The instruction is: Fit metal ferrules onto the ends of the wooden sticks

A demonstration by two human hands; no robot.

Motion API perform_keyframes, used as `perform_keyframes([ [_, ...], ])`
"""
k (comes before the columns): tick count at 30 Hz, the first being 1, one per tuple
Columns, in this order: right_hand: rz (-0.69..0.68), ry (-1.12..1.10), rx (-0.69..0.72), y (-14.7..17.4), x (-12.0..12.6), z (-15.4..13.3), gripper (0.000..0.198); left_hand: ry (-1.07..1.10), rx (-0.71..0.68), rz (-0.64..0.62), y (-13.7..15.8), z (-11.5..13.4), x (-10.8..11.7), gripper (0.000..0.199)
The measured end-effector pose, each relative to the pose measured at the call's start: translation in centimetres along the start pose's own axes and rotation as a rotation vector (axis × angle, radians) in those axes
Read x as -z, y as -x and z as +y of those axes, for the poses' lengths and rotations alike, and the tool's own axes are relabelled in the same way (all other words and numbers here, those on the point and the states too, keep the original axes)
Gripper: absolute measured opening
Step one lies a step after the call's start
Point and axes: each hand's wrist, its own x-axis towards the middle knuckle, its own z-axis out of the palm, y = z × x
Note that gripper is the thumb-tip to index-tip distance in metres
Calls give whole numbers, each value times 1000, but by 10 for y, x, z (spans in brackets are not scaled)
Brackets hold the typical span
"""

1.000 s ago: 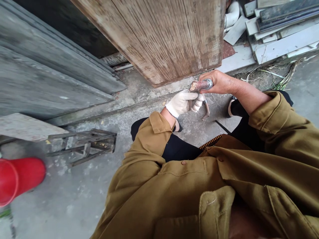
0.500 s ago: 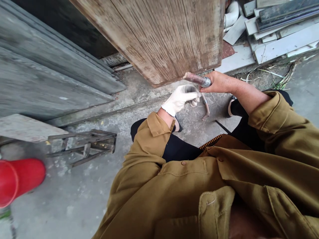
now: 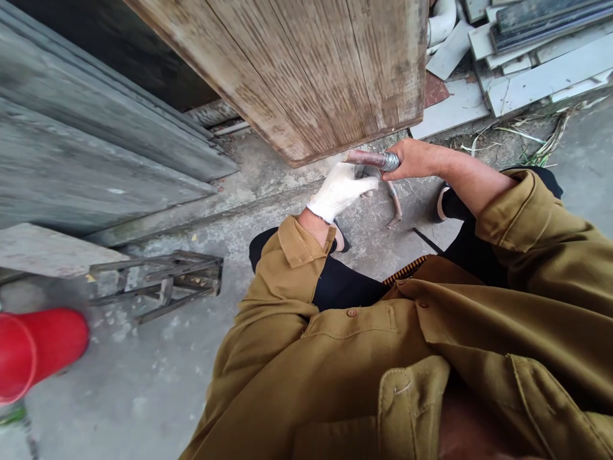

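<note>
Head: hands (image 3: pixel 416 158) at wire-wrapped stick (image 3: pixel 368 158)

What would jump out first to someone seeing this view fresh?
Probably the bright red bucket at the left edge, vivid against the grey ground. Near the centre, the white-gloved left hand stands out beside the bare right hand, which grips a brown stick with silvery wire wound around it. Above them, the weathered wooden panel fills the top middle.
</note>
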Motion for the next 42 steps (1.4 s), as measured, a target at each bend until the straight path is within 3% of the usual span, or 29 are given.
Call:
perform_keyframes([
  [4,38,-74,-19,-1,-1,-5,38,-178,-68,-19,-3,-1,5,10],
  [11,-17,-352,-326,4,4,-35,44,-408,-278,7,0,-3,9,7],
  [15,-11,-441,-324,3,-1,-28,42,-479,-333,12,3,1,7,8],
  [19,-35,-495,-263,4,-1,-20,41,-401,-350,31,2,3,5,6],
  [24,-80,-529,-233,10,9,-26,42,-132,-224,21,-1,3,6,22],
  [29,15,-464,-215,11,11,-24,39,-50,-57,-274,6,6,8,38],
  [31,6,-419,-205,10,10,-23,36,-36,-55,-263,8,7,11,33],
  [35,-150,-242,-258,10,13,-34,18,-75,-71,-280,8,7,14,21],
  [37,-135,-105,-259,11,15,-42,16,-116,-62,-259,8,7,12,17],
  [42,-31,184,-166,10,7,-43,15,-110,-52,-72,9,13,1,13],
])
